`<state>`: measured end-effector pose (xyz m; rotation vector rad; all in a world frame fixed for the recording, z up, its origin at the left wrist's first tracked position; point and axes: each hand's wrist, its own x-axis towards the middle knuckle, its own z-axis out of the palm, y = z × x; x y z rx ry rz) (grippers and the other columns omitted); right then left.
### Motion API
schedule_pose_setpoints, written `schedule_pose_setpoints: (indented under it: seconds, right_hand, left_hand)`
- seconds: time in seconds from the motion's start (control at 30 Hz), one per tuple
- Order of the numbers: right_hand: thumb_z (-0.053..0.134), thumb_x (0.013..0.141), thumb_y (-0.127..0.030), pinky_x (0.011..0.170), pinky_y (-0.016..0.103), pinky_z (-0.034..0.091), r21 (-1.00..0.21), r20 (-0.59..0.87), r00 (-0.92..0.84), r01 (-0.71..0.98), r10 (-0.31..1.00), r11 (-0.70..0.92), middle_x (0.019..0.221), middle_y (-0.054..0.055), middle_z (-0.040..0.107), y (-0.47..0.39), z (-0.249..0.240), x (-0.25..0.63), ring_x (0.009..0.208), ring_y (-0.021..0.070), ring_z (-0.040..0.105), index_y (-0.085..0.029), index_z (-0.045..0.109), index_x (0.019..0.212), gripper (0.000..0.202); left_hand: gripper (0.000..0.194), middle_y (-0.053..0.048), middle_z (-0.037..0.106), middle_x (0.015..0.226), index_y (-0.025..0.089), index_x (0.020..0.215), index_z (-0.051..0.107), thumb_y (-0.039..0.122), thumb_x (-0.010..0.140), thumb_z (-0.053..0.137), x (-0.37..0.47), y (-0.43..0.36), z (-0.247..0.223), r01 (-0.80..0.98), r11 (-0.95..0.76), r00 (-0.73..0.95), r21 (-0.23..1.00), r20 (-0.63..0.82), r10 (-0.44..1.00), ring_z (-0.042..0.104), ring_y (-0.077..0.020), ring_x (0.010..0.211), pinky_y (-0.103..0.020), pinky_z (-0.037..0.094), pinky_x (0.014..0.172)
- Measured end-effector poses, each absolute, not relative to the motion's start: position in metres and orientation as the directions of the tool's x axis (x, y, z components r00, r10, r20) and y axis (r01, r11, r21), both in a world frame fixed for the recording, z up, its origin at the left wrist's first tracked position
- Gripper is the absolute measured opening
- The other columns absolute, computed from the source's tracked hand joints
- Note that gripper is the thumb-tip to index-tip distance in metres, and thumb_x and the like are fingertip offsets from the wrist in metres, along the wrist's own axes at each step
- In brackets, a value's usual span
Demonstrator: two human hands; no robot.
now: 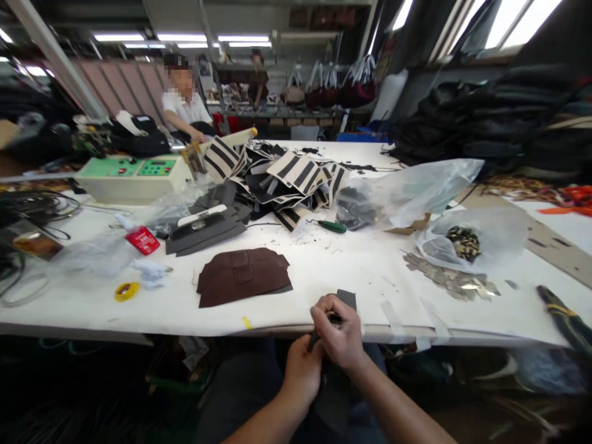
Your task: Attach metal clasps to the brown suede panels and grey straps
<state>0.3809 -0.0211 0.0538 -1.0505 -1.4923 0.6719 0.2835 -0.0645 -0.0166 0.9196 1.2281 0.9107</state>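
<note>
At the table's front edge my two hands are close together. My left hand point(303, 368) is closed on a dark grey flat piece point(346, 298), whose far end shows beyond my right hand. Above and to the right of it, my right hand point(341, 330) is closed, with something small and dark between its fingers that I cannot make out. Much of the piece is hidden by the hands. Left of them lies a stack of brown leather panels point(243, 275) with a small tab in the middle.
Striped panels point(296, 172) are piled behind. Nearby lie a green-handled tool point(332, 226), grey panels point(210, 231), yellow tape point(126, 291) and a red-labelled bottle point(142, 240). To the right are a bag of metal parts point(464, 243) and pliers point(562, 314). A person point(187, 102) sits across.
</note>
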Motion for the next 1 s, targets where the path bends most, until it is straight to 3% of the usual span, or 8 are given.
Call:
schedule_pose_setpoints:
  seconds: [0.2, 0.33, 0.43, 0.5, 0.57, 0.8, 0.9, 1.0]
  right_hand:
    - [0.059, 0.098, -0.053, 0.054, 0.026, 0.039, -0.736, 0.379, -0.08, 0.578, 0.922, 0.352, 0.058, -0.004, 0.05, 0.008, 0.071, 0.411, 0.055, 0.0135, 0.048, -0.021, 0.055, 0.067, 0.044]
    - [0.056, 0.096, -0.058, 0.062, 0.032, 0.044, -0.431, 0.311, -0.03, 0.886, 0.95, 0.169, 0.076, 0.003, 0.068, 0.045, 0.054, 0.469, 0.063, 0.0198, 0.061, -0.023, 0.066, 0.08, 0.04]
    - [0.057, 0.093, -0.052, 0.08, 0.042, 0.052, -0.198, 0.376, -0.072, 0.968, 0.924, 0.156, 0.102, 0.011, 0.075, 0.063, 0.024, 0.504, 0.094, 0.0311, 0.071, -0.023, 0.074, 0.107, 0.036]
    - [0.055, 0.094, -0.048, 0.097, 0.051, 0.049, -0.113, 0.512, -0.085, 0.98, 0.855, 0.165, 0.122, 0.014, 0.072, 0.065, 0.008, 0.516, 0.116, 0.0356, 0.066, -0.023, 0.069, 0.127, 0.043]
    - [0.053, 0.097, -0.042, 0.11, 0.055, 0.042, -0.075, 0.623, -0.104, 0.979, 0.775, 0.192, 0.138, 0.015, 0.066, 0.062, -0.001, 0.519, 0.131, 0.0357, 0.059, -0.023, 0.063, 0.138, 0.046]
    - [0.055, 0.099, -0.034, 0.107, 0.05, 0.045, -0.062, 0.642, -0.185, 0.955, 0.744, 0.291, 0.134, 0.014, 0.068, 0.056, 0.001, 0.516, 0.131, 0.0337, 0.058, -0.023, 0.069, 0.13, 0.036]
    - [0.055, 0.099, -0.034, 0.105, 0.049, 0.046, -0.086, 0.622, -0.18, 0.952, 0.762, 0.295, 0.135, 0.014, 0.068, 0.057, -0.001, 0.518, 0.131, 0.0335, 0.058, -0.023, 0.068, 0.13, 0.036]
    - [0.056, 0.099, -0.033, 0.105, 0.049, 0.045, -0.12, 0.6, -0.163, 0.95, 0.783, 0.29, 0.133, 0.013, 0.069, 0.06, -0.004, 0.518, 0.13, 0.0336, 0.058, -0.022, 0.069, 0.13, 0.036]
  left_hand:
    - [0.056, -0.004, 0.059, 0.068, 0.018, 0.073, 0.061, 0.073, 0.075, 0.068, 0.269, -0.065, -0.008, -0.017, 0.33, 0.19, 0.944, -0.321, 0.928, 0.052, -0.0196, 0.067, -0.031, 0.039, 0.062]
    - [0.058, -0.002, 0.056, 0.067, 0.018, 0.076, 0.065, 0.076, 0.073, 0.071, 0.232, -0.064, 0.013, 0.034, 0.271, 0.258, 0.962, -0.271, 0.927, 0.048, -0.0178, 0.066, -0.029, 0.036, 0.06]
    - [0.054, -0.001, 0.061, 0.074, 0.017, 0.091, 0.068, 0.071, 0.084, 0.065, 0.197, -0.049, 0.044, 0.099, 0.227, 0.317, 0.969, -0.247, 0.916, 0.051, -0.0169, 0.068, -0.027, 0.039, 0.06]
    - [0.05, 0.0, 0.061, 0.074, 0.017, 0.09, 0.066, 0.067, 0.088, 0.06, 0.171, -0.029, 0.069, 0.257, 0.136, 0.284, 0.957, -0.209, 0.936, 0.052, -0.0163, 0.066, -0.026, 0.039, 0.059]
    - [0.047, 0.0, 0.063, 0.073, 0.017, 0.086, 0.068, 0.061, 0.093, 0.053, 0.143, 0.001, 0.094, 0.532, -0.049, 0.235, 0.846, -0.091, 0.968, 0.055, -0.0167, 0.067, -0.025, 0.04, 0.061]
    - [0.034, -0.001, 0.068, 0.071, 0.019, 0.084, 0.073, 0.052, 0.082, 0.067, 0.035, 0.145, 0.174, 0.794, -0.074, 0.081, 0.604, 0.015, 0.997, 0.062, -0.0231, 0.07, -0.03, 0.045, 0.068]
    - [0.041, -0.012, 0.072, 0.102, 0.012, 0.112, 0.067, 0.042, 0.084, 0.064, 0.016, 0.184, 0.187, 0.871, -0.053, -0.063, 0.488, 0.219, 0.974, 0.062, -0.0319, 0.1, -0.041, 0.047, 0.092]
    - [0.048, -0.019, 0.062, 0.13, 0.01, 0.131, 0.056, 0.039, 0.093, 0.053, 0.03, 0.18, 0.169, 0.914, -0.093, -0.062, 0.396, 0.362, 0.93, 0.055, -0.0338, 0.122, -0.048, 0.041, 0.109]
